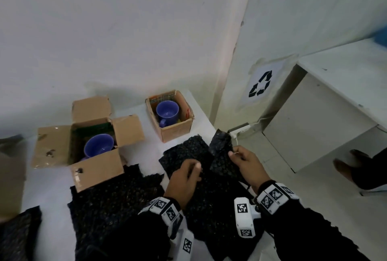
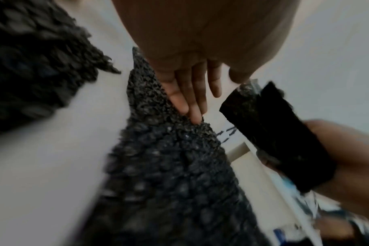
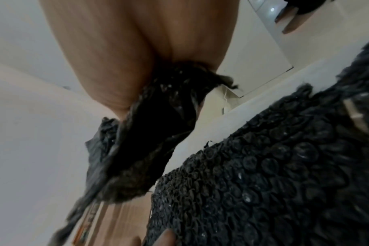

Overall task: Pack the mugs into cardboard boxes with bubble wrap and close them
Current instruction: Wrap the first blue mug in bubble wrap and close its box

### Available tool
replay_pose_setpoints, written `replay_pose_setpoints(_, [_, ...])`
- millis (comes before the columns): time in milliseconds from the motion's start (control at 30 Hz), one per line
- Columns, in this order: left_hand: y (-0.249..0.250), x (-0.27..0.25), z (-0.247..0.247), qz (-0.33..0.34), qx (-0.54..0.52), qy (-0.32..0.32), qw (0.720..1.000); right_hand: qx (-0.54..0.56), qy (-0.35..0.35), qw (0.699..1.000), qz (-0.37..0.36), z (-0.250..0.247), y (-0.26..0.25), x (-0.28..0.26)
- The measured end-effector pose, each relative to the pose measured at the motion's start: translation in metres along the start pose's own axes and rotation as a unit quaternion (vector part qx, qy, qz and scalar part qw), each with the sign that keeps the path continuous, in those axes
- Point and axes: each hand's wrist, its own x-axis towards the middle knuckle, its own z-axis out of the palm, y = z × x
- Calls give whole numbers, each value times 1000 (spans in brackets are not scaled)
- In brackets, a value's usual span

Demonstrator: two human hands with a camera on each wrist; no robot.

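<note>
Head view: the right hand pinches a torn strip of black bubble wrap standing upright, nearest the small open cardboard box holding a blue ceramic mug — just beyond it on the white table.

Left wrist view: the left hand, fingers straight, presses the flat sheet.

Right wrist view: the fingertips are hidden by wrap.
</note>
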Motion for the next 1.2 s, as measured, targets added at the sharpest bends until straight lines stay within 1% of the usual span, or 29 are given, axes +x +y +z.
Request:
replay_pose_setpoints(33, [6,5,5,-55,-77,-3,995,20,-30,999,3,0,-3,1])
replay_pose_setpoints(67, [12,10,8,-92,-119,-11,989,30,-57,998,6,0,-4,2])
replay_pose_setpoints(100, [16,14,9,-102,-109,-26,988,36,-75,996,8,1,-4,5])
replay_pose_setpoints(133, [17,17,8,-86,-50,-43,994,36,-82,996,9,2,-4,9])
replay_pose_setpoints(167, [15,19,5,-53,49,-61,996,35,-76,996,9,2,-3,14])
replay_pose_setpoints(200, [11,21,2,-12,158,-84,984,28,-57,998,5,1,0,21])
replay_pose_setpoints(267, [-2,21,-4,47,337,-134,931,1,-6,1000,-2,-3,6,34])
replay_pose_setpoints(300, [-9,20,-6,69,396,-151,903,-13,12,1000,-4,-5,8,39])
replay_pose_setpoints(333, [-15,17,-7,86,430,-160,884,-22,22,999,-6,-7,10,43])
replay_pose_setpoints(367, [-21,16,-7,98,445,-161,875,-27,28,999,-6,-8,11,45])
replay_pose_setpoints(400, [-25,15,-7,108,447,-153,875,-29,31,999,-6,-8,14,47])
replay_pose_setpoints(533, [-33,19,-6,128,413,-101,896,-34,22,999,3,-4,20,45])
replay_pose_setpoints(600, [-32,22,-8,162,403,-81,897,-36,22,999,7,-5,20,44])
replay_pose_setpoints(667, [-29,26,-14,211,394,-42,894,-47,31,998,8,-8,17,47])
replay_pose_setpoints(733, [-18,29,-24,231,369,-5,900,-40,50,998,18,-10,10,50])
replay_pose_setpoints(800, [-2,32,-38,203,332,24,921,-16,70,997,19,-10,-1,52])
replay_pose_setpoints(900, [11,42,-64,146,282,80,945,43,82,996,-10,0,-23,59])
replay_pose_setpoints(933, [14,47,-74,131,258,104,952,66,85,994,-10,5,-31,63])
replay_pose_setpoints(1000, [22,56,-91,115,194,144,963,145,84,986,18,16,-48,71])
replay_pose_setpoints(1033, [28,60,-100,116,180,162,963,191,85,977,35,21,-55,76])
replay_pose_setpoints(1067, [32,65,-110,127,190,183,956,217,88,971,48,27,-61,82])
replay_pose_setpoints(1133, [36,77,-127,156,248,227,929,207,96,972,56,38,-74,96])
replay_pose_setpoints(1167, [36,84,-134,156,268,240,920,191,93,976,50,45,-81,104])
replay_pose_setpoints(1200, [37,90,-139,146,275,243,919,181,87,979,37,53,-87,111])
